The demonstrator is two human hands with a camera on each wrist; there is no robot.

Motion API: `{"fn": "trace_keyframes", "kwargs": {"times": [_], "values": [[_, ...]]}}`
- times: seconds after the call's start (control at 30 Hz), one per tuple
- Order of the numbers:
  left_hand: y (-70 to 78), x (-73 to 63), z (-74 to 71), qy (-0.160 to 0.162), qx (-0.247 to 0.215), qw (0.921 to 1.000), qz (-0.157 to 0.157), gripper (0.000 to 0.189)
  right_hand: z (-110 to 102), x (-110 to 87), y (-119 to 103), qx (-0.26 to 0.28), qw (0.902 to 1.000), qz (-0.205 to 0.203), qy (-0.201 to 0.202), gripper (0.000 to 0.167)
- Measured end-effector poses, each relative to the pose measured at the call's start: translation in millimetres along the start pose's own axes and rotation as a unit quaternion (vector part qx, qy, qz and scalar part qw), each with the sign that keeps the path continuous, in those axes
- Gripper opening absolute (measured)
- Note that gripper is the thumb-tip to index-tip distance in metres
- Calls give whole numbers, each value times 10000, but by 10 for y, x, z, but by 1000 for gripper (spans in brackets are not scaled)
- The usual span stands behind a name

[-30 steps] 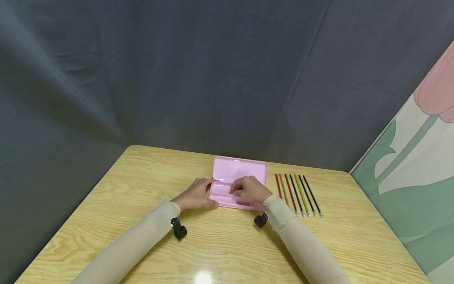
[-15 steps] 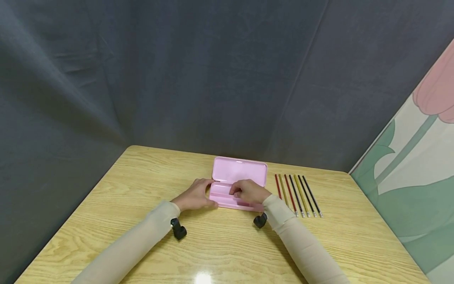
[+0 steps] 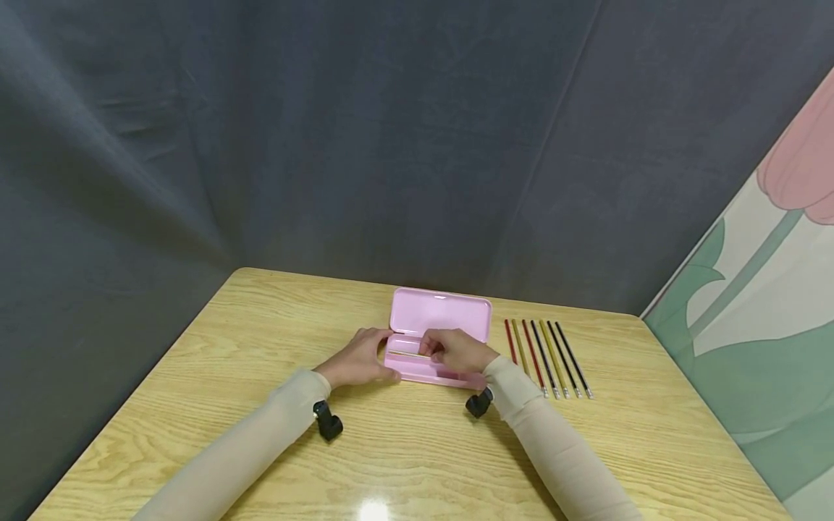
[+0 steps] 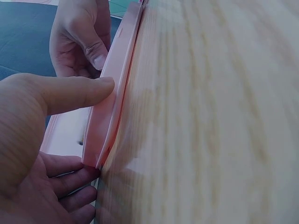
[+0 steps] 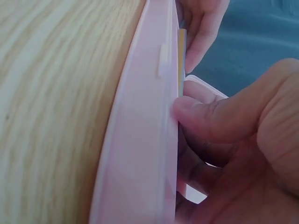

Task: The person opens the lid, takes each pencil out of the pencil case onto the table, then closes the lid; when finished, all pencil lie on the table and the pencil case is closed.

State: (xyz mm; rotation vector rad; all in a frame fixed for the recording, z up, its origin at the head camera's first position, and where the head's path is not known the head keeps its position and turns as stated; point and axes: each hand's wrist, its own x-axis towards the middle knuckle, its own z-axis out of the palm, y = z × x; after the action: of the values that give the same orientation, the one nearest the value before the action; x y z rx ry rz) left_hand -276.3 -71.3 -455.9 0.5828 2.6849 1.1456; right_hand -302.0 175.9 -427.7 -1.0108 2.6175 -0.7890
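Observation:
An open pink pencil case point(image 3: 423, 370) lies on the table, its lid point(image 3: 439, 312) tipped back. My left hand point(image 3: 358, 357) grips the case's left end; in the left wrist view its thumb point(image 4: 79, 93) presses the front wall point(image 4: 110, 112) and the fingers curl at the corner. My right hand point(image 3: 459, 350) reaches into the case with curled fingers, pinching a thin yellow pencil point(image 3: 405, 354) that lies lengthwise along the case. The right wrist view shows part of this pencil point(image 5: 181, 56) just above the rim; my right fingers hide its right-hand part.
To the right of the case, several red, yellow and dark pencils point(image 3: 550, 358) lie side by side, white ends toward me. A dark curtain point(image 3: 417, 145) hangs behind the wooden table point(image 3: 391, 456). A flowered cloth point(image 3: 769, 304) hangs at the right.
The yellow pencil has come into sight at the left of my right fingers, inside the case. My right hand has shifted slightly left; the left hand stays on the case.

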Motion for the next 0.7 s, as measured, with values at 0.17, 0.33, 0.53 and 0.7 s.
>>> {"fn": "trace_keyframes", "kwargs": {"times": [0.17, 0.33, 0.53, 0.7], "values": [[-20, 2, -2, 3, -17, 10000, 3, 90, -2, 4, 10, 165, 9998, 74, 67, 24], [-19, 1, -4, 39, -19, 10000, 5, 88, -20, -4, 14, 339, 9992, 160, 155, 24], [-7, -12, -5, 29, -25, 10000, -8, 86, -111, -30, -10, 475, 9953, 104, 843, 25], [-7, -5, -10, 49, 6, 10000, 42, 88, -297, -84, -38, 431, 9829, 327, 1762, 20]]}}
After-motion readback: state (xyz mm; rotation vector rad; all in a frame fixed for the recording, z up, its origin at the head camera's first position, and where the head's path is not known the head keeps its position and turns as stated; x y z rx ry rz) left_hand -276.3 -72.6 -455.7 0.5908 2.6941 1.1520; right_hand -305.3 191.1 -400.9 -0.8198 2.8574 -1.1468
